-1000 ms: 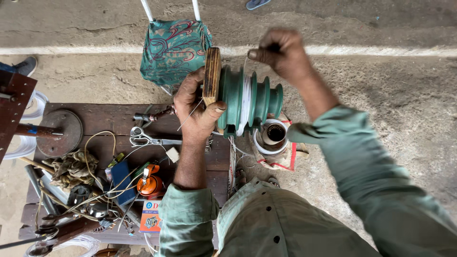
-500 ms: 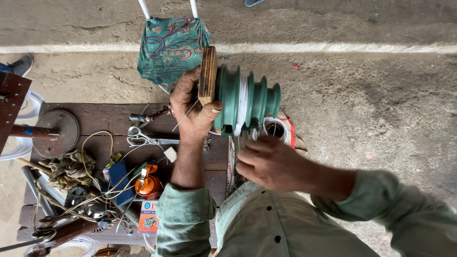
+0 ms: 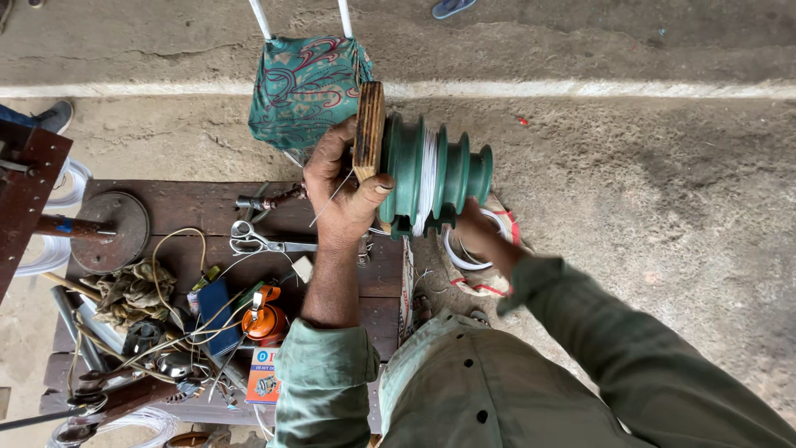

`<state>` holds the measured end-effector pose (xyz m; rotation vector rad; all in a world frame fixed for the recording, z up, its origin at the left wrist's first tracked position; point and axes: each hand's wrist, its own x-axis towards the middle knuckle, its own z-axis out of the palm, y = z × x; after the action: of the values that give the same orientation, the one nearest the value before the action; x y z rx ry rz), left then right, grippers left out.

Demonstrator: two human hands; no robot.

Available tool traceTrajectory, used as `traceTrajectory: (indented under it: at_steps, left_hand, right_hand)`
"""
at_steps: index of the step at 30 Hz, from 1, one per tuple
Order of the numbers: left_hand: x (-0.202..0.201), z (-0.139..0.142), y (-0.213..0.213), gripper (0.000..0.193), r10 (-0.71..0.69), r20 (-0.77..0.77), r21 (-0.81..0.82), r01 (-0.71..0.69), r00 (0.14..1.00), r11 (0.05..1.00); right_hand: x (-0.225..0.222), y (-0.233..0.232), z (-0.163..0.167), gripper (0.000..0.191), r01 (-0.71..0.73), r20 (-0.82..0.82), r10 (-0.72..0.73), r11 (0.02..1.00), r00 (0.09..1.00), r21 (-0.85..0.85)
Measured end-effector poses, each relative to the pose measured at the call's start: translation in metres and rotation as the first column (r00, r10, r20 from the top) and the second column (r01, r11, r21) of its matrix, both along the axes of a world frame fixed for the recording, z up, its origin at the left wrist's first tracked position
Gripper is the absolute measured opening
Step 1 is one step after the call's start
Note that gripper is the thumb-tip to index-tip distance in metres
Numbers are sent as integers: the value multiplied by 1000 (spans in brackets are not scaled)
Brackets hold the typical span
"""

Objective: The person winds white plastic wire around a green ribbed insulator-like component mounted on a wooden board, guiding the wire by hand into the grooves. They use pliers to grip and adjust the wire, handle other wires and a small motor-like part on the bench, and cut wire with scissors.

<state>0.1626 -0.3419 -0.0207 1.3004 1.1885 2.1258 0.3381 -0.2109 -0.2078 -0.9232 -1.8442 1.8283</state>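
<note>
My left hand grips a wooden end plate fixed to a green stepped winding former, held up above the bench. White wire is wound in one of the former's grooves. My right hand is under the former's lower right side, mostly hidden behind it, touching the wire there. A thin strand runs across my left fingers.
A dark wooden bench carries scissors, an orange can, a round metal disc, rags and loose wires. A teal patterned cloth bag hangs ahead. A coil of white wire lies on the concrete floor.
My right hand dropped from above the former's right end, swept down in front of me, and now sits tucked under the former. My left hand kept its grip.
</note>
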Motion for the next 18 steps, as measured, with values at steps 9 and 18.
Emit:
traceTrajectory:
  at_steps: [9,18]
  left_hand:
    - [2,2,0,93,49,-78,-15,-50,996,999]
    - [4,5,-1,96,41,-35,-26,-42,999,999]
  right_hand:
    - [54,-84,238,20,-241,290,341,-180,894,954]
    - [-36,110,137,40,60,173,-150,897,973,438]
